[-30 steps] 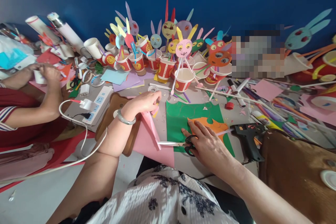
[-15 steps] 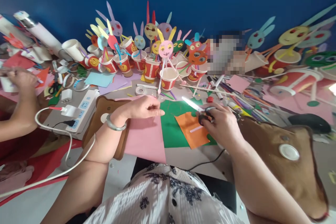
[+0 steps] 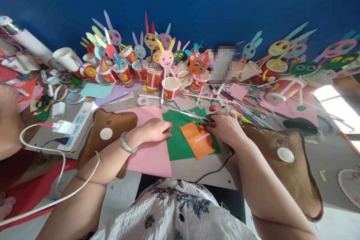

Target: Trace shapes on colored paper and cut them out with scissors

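Note:
My right hand (image 3: 226,127) is on the black handles of a pair of scissors (image 3: 208,120), whose blades point left, low over a green sheet (image 3: 176,145). Just below the blades, an orange piece of paper (image 3: 194,133) lies on the green sheet with a narrow pale strip (image 3: 203,137) on top. My left hand (image 3: 154,130), with a bangle (image 3: 128,143) at the wrist, is over the pink sheet (image 3: 152,161) beside the green one. Its fingers are curled closed, and their inner side is hidden.
Paper cups with rabbit-faced figures (image 3: 166,59) line the back wall. Brown cushion-like pads (image 3: 108,122) flank the papers. At left are a power strip (image 3: 80,120) with a white cable and another person's arm (image 3: 9,120). Markers and straws (image 3: 253,110) lie at right.
My right hand has lowered the scissors toward the papers, and their blades lie flatter. My left hand has come down and left, its fingers curled in more. The view has shifted right.

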### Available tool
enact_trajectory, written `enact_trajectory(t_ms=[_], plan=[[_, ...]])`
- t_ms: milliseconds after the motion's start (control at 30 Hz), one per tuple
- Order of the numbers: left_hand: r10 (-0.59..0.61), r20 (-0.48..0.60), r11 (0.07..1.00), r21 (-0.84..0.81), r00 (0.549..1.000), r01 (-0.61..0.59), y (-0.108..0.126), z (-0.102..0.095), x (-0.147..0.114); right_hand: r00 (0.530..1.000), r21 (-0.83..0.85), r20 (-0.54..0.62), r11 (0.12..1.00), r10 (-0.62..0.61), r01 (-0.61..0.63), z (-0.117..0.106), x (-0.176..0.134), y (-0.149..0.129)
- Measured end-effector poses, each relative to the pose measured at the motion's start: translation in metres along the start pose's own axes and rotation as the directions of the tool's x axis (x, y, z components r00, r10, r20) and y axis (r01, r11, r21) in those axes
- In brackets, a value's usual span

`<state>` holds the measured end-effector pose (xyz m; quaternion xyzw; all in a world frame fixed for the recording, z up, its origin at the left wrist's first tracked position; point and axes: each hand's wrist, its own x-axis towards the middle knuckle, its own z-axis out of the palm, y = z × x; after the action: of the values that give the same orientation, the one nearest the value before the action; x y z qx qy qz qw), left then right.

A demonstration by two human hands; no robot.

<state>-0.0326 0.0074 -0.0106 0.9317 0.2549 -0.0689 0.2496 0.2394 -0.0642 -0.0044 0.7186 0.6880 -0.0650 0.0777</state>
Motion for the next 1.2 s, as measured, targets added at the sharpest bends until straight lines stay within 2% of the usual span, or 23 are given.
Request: enact_trajectory(t_ms=[133,433,667,800,967,1067,1200], plan=[[0.012,-0.014,0.999,0.049,1.000,-0.011,0.005,0.004,-0.002,1.000,0.000,0.008,1.000,0.007,-0.007,0.003,0.003,0.005],[0.109,0.080,0.990,0.083,0.991,-0.116,0.002,-0.001,-0.006,0.999,0.077,0.033,0.997,0.010,-0.012,0.007,0.005,0.007],[-0.013,-0.032,0.997,-0.070,0.999,0.011,0.005,0.005,0.001,0.999,0.101,0.036,0.994,0.035,-0.039,0.005,0.004,0.003],[0.005,-0.036,0.983,-0.181,0.999,-0.012,0.012,0.008,0.002,0.998,0.130,0.069,0.991,0.013,-0.022,0.006,0.006,0.003],[0.060,0.037,0.921,-0.388,0.998,-0.041,0.019,0.015,0.006,0.997,0.146,0.074,0.989,-0.017,0.006,0.007,0.004,0.000],[0.086,0.056,0.861,-0.507,0.995,-0.046,0.020,0.019,0.007,0.998,0.199,0.043,0.980,-0.037,0.028,0.007,0.003,-0.002],[0.057,0.004,0.814,-0.579,0.998,-0.044,0.022,0.017,0.007,0.999,0.351,-0.040,0.935,-0.031,0.043,0.007,0.002,-0.002]])
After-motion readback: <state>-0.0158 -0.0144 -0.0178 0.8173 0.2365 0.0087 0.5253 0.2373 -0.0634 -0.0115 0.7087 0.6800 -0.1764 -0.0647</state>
